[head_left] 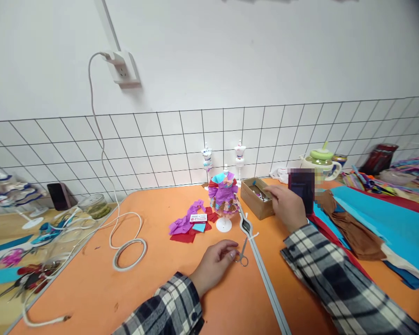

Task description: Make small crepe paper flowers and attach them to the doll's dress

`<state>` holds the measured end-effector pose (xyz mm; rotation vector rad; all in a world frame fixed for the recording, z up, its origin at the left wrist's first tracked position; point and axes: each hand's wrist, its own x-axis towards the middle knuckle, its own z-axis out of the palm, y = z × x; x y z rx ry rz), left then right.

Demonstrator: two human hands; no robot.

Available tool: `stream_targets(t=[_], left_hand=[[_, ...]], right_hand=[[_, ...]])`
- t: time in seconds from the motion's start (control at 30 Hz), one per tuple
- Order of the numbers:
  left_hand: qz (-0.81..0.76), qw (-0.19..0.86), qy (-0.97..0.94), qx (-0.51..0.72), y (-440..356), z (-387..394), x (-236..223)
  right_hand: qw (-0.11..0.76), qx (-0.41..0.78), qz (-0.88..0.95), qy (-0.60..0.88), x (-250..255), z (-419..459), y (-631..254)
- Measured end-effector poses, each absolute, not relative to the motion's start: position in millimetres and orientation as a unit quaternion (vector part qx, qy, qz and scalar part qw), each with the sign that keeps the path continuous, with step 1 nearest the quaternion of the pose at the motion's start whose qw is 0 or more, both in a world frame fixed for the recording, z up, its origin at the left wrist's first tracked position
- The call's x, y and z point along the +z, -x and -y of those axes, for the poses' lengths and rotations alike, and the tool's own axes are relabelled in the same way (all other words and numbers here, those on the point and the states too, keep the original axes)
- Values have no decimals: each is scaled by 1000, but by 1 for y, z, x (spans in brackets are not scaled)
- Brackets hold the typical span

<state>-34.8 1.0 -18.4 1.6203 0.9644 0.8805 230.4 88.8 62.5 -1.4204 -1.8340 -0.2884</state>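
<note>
My right hand (289,205) is at the right rim of a small brown cardboard box (254,204), its fingers closed over the edge; the thumb is mostly hidden. Small items that I cannot make out lie inside. Resting on the orange table, my left hand (214,261) is loosely curled, thumb apart from the fingers and nothing visible between them. Small metal scissors (243,258) lie right by its fingertips. Behind them a mini dress form (224,193) stands upright, dressed in purple, blue and red crepe paper with a ruffled skirt.
Crepe paper scraps (181,225) and a small white-and-red box (199,218) lie left of the dress form. Two more forms stand by the wall. A tape roll (130,254) and white cable (113,232) are left. Coloured sheets (380,209), a dark phone-like screen (302,190) and a jug (319,164) are right.
</note>
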Motion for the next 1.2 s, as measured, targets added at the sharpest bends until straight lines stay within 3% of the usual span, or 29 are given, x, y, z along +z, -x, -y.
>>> stream_targets(t=[0.23,0.47,0.6,0.73,0.9,1.2], left_hand=[[-411,486,-682,360,33,0,-18],[-413,485,-683,357,33,2,-14],[-396,511,-667,369,32,1,-16],[-380,525,-637,418,34,0,-17],[-432,458,-637,445,45,-5,-12],[-451,442,-632,449,50,-5,-6]], right_hand=[[197,-120,725,649,61,-121,-238],[270,-166,673,668,54,-98,-241],[344,-111,767,531,32,-55,-219],[236,7,863,447,11,-6,-173],[120,56,882,452,0,15,-149],[140,130,883,429,-2,11,-158]])
